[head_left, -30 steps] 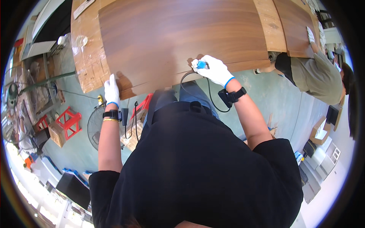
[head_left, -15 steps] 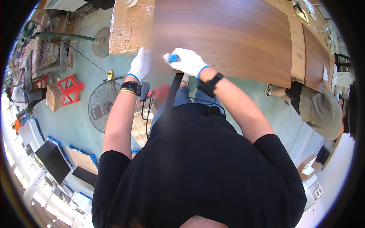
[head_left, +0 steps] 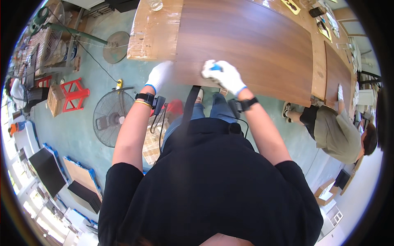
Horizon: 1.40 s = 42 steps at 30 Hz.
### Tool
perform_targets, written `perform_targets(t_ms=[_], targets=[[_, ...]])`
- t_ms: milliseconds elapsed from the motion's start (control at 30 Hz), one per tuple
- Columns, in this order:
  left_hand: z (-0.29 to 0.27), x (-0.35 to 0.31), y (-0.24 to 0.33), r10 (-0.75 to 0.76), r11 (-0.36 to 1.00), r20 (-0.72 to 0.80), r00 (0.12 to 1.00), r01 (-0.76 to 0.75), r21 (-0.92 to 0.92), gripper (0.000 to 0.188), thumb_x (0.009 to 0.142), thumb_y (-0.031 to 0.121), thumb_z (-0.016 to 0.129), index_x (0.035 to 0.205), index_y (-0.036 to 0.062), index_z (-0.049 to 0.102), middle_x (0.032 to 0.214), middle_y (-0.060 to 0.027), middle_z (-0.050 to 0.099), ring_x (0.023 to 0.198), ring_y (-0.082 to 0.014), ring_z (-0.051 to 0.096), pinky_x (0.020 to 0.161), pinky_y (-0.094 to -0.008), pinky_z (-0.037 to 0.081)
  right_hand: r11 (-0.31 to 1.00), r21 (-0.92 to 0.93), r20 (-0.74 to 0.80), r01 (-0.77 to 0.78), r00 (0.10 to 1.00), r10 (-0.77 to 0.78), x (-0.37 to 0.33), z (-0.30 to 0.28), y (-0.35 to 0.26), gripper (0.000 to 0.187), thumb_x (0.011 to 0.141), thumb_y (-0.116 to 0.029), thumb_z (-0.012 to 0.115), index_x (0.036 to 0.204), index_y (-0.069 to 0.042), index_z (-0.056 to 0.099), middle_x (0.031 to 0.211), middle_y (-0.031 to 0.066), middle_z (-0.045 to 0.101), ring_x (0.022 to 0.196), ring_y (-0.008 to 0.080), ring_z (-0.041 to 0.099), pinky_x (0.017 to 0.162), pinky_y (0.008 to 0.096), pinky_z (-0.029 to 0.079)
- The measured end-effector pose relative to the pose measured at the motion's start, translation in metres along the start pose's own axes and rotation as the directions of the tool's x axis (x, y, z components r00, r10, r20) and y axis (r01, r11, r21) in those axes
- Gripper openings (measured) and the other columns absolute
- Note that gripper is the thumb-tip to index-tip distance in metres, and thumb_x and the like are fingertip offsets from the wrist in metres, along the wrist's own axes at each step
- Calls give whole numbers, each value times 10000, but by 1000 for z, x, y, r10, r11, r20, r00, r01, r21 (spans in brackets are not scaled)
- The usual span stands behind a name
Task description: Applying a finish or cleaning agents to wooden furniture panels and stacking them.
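Note:
A large brown wood-grain panel [head_left: 246,45] lies flat on the workbench in front of me. My right hand [head_left: 230,78], in a white knitted glove with a blue cuff, is closed on a wadded white cloth [head_left: 208,69] at the panel's near edge. A small blue piece [head_left: 216,67] shows between the cloth and the fingers; its kind is unclear. My left hand [head_left: 160,76], gloved the same way, is at the panel's near left corner. A blurred patch hides its fingertips, so its grip and any contact with the panel cannot be made out.
Packing-taped board [head_left: 154,37] covers the bench left of the panel, with a glass [head_left: 156,5] on it. A floor fan [head_left: 113,119] and a red stool [head_left: 75,95] stand at left. At right, a co-worker [head_left: 338,131] reaches over another brown panel [head_left: 337,76].
My right hand has moved right along the panel's near edge with the cloth. The left hand's raised thumb no longer shows. The whole view has shifted slightly.

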State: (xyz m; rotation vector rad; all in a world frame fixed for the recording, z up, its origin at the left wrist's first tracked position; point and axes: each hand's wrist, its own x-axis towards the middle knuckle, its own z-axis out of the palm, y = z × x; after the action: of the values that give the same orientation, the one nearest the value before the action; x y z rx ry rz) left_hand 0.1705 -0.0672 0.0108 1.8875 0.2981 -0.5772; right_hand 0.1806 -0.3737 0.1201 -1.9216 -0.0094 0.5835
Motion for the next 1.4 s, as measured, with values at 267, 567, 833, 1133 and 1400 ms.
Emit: perform_targets(t_ms=[267, 567, 833, 1133, 1400], targets=[[1, -16, 60, 12, 969, -25, 1000, -6, 249, 345, 926, 318, 578, 1128, 48, 650, 1134, -242, 657, 1078, -417, 600, 909, -474, 493, 784, 616, -376, 79, 904, 204, -73, -115, 97, 208, 920, -129, 640, 1111, -52, 616, 963, 20, 656, 750, 110, 583, 651, 254, 474], [15, -17, 88, -6, 899, -56, 998, 30, 438, 797, 725, 611, 759, 1165, -36, 606, 1098, -242, 678, 1046, -369, 654, 912, -422, 506, 563, 810, -396, 162, 860, 323, -121, -107, 134, 238, 909, -158, 646, 1124, -61, 612, 945, 27, 667, 765, 124, 594, 651, 270, 492], [24, -21, 137, 473, 581, -171, 864, -161, 798, 459, 831, 467, 662, 1032, 55, 667, 993, -198, 686, 942, -384, 660, 817, -481, 528, 534, 823, -445, 194, 804, 393, -141, -117, 139, 209, 901, -130, 657, 1092, -59, 610, 920, 30, 659, 737, 144, 619, 638, 283, 510], [167, 0, 196, 415, 274, 498, 762, -626, 730, 605, 856, 474, 639, 1283, 57, 539, 1296, -169, 499, 1222, -359, 490, 956, -487, 477, 540, 808, -451, 237, 838, 307, -144, -143, 138, 224, 915, -157, 660, 1092, -32, 602, 913, 40, 647, 744, 117, 602, 646, 266, 497], [243, 10, 211, 294, 276, 254, 922, -336, 900, 752, 822, 564, 670, 1257, -18, 474, 1270, -249, 438, 1183, -442, 443, 933, -566, 450, 659, 715, -495, 233, 835, 242, -198, -229, 178, 268, 916, -180, 669, 1134, -33, 613, 948, 41, 671, 767, 111, 625, 665, 255, 514]])
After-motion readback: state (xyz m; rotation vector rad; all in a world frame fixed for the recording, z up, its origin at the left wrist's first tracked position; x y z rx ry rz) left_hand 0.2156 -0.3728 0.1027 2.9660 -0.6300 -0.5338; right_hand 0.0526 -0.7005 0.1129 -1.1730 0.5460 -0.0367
